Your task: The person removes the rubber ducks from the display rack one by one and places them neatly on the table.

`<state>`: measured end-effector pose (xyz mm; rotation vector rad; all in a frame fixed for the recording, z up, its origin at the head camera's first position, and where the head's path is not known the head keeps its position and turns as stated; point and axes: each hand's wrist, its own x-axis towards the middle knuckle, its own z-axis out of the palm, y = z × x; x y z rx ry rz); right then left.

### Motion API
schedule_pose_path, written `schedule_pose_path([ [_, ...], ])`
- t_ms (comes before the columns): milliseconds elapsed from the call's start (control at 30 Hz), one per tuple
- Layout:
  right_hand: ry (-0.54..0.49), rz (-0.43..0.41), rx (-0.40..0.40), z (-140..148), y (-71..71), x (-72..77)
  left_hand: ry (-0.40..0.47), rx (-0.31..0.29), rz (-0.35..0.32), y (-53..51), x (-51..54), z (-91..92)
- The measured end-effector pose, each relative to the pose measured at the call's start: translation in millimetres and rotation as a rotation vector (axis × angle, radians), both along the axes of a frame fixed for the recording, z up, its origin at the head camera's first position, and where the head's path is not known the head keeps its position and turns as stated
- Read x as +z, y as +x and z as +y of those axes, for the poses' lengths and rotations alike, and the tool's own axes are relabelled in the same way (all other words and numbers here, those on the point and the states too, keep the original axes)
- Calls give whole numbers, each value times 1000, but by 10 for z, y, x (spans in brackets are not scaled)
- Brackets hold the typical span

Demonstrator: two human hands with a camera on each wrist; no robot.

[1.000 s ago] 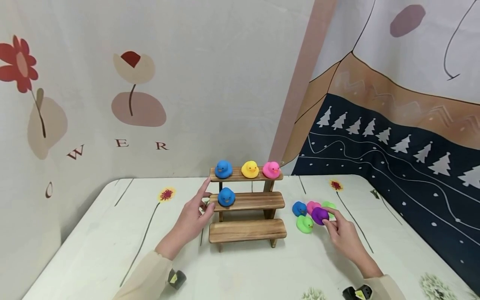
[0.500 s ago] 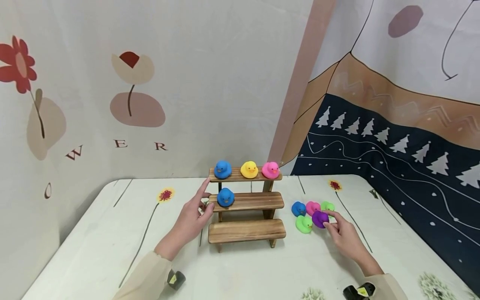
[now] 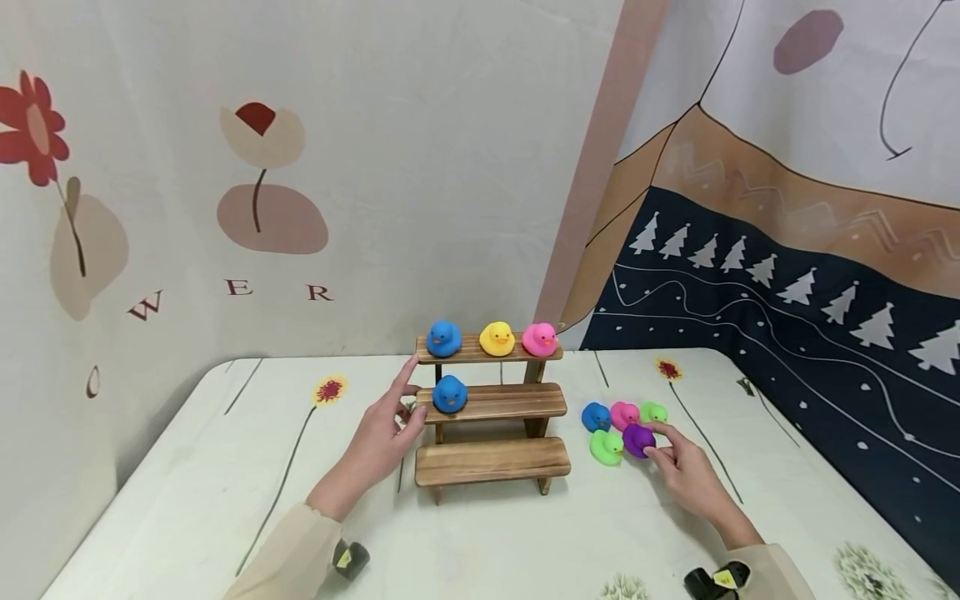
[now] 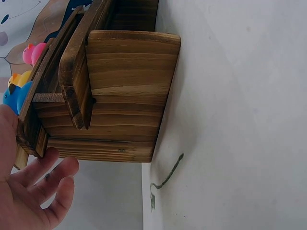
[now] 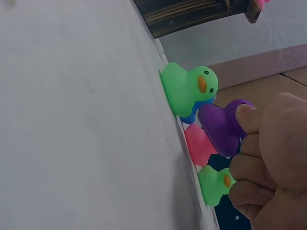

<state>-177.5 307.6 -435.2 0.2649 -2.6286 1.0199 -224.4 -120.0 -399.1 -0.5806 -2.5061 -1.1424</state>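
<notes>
A three-tier wooden display stand [image 3: 491, 458] is at the middle of the table. Its top tier holds a blue duck [image 3: 444, 339], a yellow duck [image 3: 497, 338] and a pink duck [image 3: 540, 339]. Another blue duck [image 3: 449, 394] sits at the left of the middle tier. My left hand [image 3: 378, 437] touches the stand's left end with extended, relaxed fingers; in the left wrist view its fingertips [image 4: 50, 153] meet the wood. To the right, my right hand [image 3: 690, 475] pinches a purple rubber duck [image 5: 220, 125] between thumb and fingers, partly covering it.
Around the purple duck are a blue duck [image 3: 596, 417], a pink duck [image 3: 624, 415], a green duck [image 3: 606, 448] and another green duck [image 3: 654, 412]. A flower-printed white cloth [image 3: 300, 533] covers the table. Printed curtains [image 3: 420, 167] hang behind.
The purple duck has shifted slightly toward me and turned a little in my right hand, showing more of the green duck behind. My left hand stays at the stand.
</notes>
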Motion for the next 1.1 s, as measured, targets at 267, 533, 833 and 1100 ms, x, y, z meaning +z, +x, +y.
schedule_pose_path([
  [267,-25,-27,-3,2,-1,-18,-4,9,-3,-1,-8,2],
  [533,-49,-28,23,21,-11,-44,5,3,5,4,-18,1],
  [833,-109,-30,66,57,-23,-98,5,-1,8,4,-11,-1],
  [1100,-150,-92,68,91,-38,-147,7,-1,0,7,-1,3],
])
